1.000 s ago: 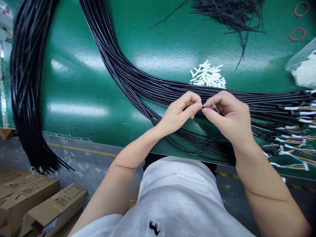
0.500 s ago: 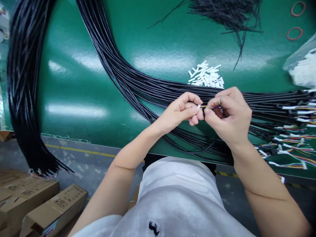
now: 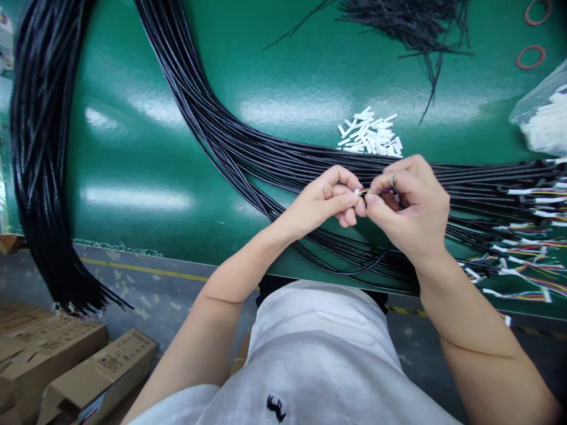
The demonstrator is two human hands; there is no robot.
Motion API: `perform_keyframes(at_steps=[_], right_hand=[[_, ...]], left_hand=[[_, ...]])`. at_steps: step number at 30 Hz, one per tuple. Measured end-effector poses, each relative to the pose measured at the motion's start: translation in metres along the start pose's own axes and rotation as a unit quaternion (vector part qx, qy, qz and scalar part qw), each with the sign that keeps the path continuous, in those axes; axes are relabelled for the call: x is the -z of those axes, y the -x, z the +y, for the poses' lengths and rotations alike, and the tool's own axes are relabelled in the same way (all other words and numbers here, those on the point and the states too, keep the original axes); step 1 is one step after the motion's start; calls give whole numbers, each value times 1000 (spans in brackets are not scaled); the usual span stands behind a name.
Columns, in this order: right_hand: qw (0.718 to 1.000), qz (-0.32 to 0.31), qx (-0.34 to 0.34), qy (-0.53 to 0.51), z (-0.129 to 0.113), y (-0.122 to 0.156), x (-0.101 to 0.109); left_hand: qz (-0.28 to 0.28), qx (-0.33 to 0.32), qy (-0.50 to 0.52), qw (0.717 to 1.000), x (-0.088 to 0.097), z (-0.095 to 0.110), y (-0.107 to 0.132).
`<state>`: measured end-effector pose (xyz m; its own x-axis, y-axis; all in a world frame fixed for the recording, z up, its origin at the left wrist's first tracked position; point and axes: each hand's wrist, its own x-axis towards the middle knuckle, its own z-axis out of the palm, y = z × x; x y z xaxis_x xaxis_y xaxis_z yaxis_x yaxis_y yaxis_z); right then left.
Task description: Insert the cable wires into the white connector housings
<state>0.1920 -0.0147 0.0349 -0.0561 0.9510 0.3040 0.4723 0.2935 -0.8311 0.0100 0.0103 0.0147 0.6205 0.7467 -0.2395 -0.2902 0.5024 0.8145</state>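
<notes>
Between thumb and fingers, my left hand [image 3: 330,198] pinches a small white connector [image 3: 357,192]. Thin coloured wires [image 3: 364,192] run from it into my right hand [image 3: 410,203], whose thumb and forefinger are closed on them; a ring is on one finger. Both hands are close together over a thick bundle of black cables [image 3: 274,150] that sweeps across the table. At the right, the cable ends show white sleeves and coloured wires [image 3: 527,277]. Just beyond my hands lies a pile of short white tubes [image 3: 371,133].
A second black cable bundle [image 3: 42,159] hangs over the left edge of the green table [image 3: 133,159]. Thin black strips [image 3: 407,23] are heaped at the back. Two reddish rings [image 3: 530,57] and a clear bag of white pieces [image 3: 549,121] are at the right. Cardboard boxes [image 3: 97,369] stand on the floor.
My hands have barely moved; the right hand has shifted very slightly left, closer to the left. The white connector appears slightly turned between my left fingers.
</notes>
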Motion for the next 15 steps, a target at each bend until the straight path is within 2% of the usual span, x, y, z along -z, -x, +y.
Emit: perform_keyframes(at_steps=[6, 15], right_hand=[[999, -18, -33, -8, 1, -1, 1], [999, -24, -28, -24, -1, 0, 2]], left_hand=[[31, -4, -41, 999, -1, -2, 0], [-14, 13, -17, 1000, 4, -1, -1]])
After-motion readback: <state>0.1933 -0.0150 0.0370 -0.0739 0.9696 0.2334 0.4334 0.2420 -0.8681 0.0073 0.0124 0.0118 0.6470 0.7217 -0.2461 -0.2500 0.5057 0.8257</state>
